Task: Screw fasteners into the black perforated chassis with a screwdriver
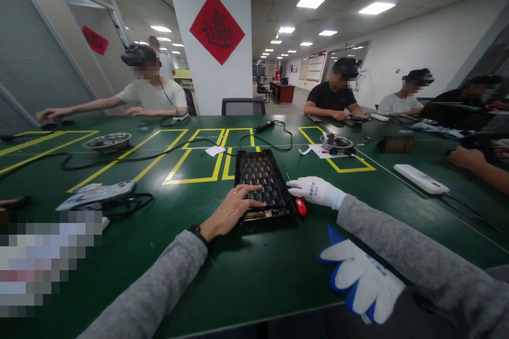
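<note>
A black keyboard (262, 183) lies on the green table (254, 275) in front of me. My bare left hand (233, 211) rests on its near left part with the fingers stretched flat. My right hand (314, 190), in a white glove, sits at the keyboard's right edge and lies over a red-handled screwdriver (300, 205); its fingers look stretched out flat and I cannot tell whether they grip the tool. A spare white and blue glove (360, 280) lies near the front edge under my right forearm.
Yellow tape boxes mark the table. A metal bowl (107, 141) stands at the back left, another bowl (336, 143) at the back right. Cables (131, 158) cross the middle. A white power strip (421, 178) lies to the right. Several other people sit around the table.
</note>
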### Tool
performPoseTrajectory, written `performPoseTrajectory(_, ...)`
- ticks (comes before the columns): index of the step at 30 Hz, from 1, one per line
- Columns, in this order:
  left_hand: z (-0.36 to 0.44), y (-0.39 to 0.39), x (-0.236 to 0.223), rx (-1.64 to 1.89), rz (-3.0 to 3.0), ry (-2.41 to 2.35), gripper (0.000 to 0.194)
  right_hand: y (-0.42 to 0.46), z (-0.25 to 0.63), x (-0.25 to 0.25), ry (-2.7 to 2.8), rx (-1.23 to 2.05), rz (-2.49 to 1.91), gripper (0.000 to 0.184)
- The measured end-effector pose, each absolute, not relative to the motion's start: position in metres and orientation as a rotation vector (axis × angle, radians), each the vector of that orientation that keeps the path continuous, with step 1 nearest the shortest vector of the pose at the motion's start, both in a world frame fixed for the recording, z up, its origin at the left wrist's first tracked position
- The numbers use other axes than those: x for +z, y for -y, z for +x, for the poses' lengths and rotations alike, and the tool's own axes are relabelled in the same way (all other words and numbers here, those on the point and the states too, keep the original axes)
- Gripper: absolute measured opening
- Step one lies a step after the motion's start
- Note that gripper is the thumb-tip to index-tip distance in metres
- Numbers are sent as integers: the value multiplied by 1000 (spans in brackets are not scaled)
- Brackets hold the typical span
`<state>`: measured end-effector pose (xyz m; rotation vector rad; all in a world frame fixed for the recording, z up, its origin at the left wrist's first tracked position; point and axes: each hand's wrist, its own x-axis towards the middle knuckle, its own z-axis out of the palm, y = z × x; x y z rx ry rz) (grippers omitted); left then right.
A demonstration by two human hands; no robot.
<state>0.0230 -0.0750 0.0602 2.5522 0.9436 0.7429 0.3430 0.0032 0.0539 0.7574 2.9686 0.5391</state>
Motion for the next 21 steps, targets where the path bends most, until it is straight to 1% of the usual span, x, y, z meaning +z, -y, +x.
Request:
performPoseTrajectory(5,24,76,62,685,2572,-940,61,-9,350,57,-2971,549,673,40)
performPoseTrajectory(8,25,77,65,682,2567,-943,62,-14,355,64,-3094,505,719,41)
performPoseTrajectory(10,25,77,65,678,2564,-945,61,-16,355,69,-3267,416,783,41)
performPoseTrajectory(12,25,77,66,664,2563,-943,59,-15,349,73,-3502,239,869,42)
performPoseTrajectory(15,24,76,66,665,2552,-918,56,-3,322,79,-3838,-247,1136,40)
performPoseTrajectory(17,23,74,65,711,2505,-904,52,10,296,83,-3889,-773,1519,36)
performPoseTrajectory(19,25,68,64,786,2407,-937,46,23,268,88,-3740,-1386,1873,31)
performPoseTrajectory(21,29,60,61,833,2299,-1006,42,34,245,91,-3511,-1934,1959,31)
